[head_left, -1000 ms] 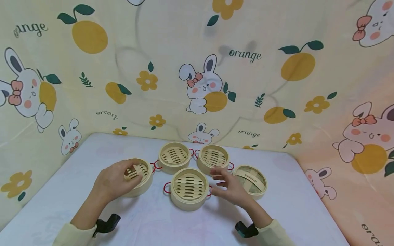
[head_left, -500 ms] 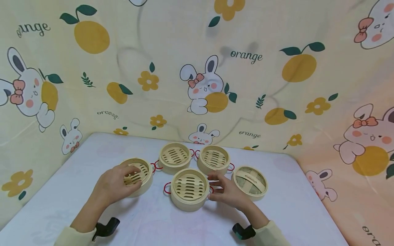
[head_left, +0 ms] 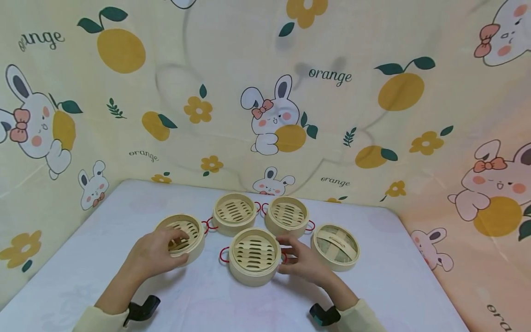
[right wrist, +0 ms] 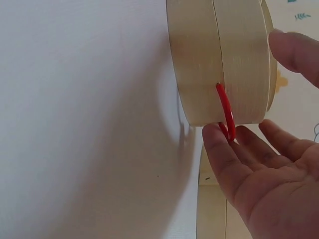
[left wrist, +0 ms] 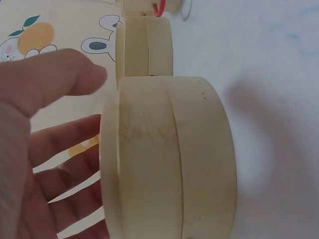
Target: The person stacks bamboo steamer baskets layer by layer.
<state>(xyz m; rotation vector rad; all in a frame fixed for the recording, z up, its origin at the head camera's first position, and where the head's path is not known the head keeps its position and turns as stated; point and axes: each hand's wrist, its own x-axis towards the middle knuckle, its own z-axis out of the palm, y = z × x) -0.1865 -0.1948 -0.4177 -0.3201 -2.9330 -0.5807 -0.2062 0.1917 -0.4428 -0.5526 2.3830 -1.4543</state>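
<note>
In the head view my left hand (head_left: 155,253) reaches over the near side of the left bamboo steamer (head_left: 195,256), its fingers bent loosely above the slatted top. The left wrist view shows the thumb apart from the steamer wall (left wrist: 149,164). My right hand (head_left: 309,260) lies against the right side of the front bamboo steamer (head_left: 253,276). Its fingertips touch the wall around the red handle (right wrist: 228,112), and its thumb is by the rim in the right wrist view. Neither hand is seen wrapped around a steamer.
Two more slatted steamers, one at back left (head_left: 234,226) and one at back right (head_left: 286,228), stand behind, with red handles. At the right lies a round woven bamboo lid (head_left: 337,256). A white table (head_left: 232,309) carries them all, and a printed cloth (head_left: 224,60) hangs behind.
My right hand has moved left, from beside the front steamer up to its side. My left hand's fingers and thumb have shifted slightly at the left steamer. The steamers have stayed in place.
</note>
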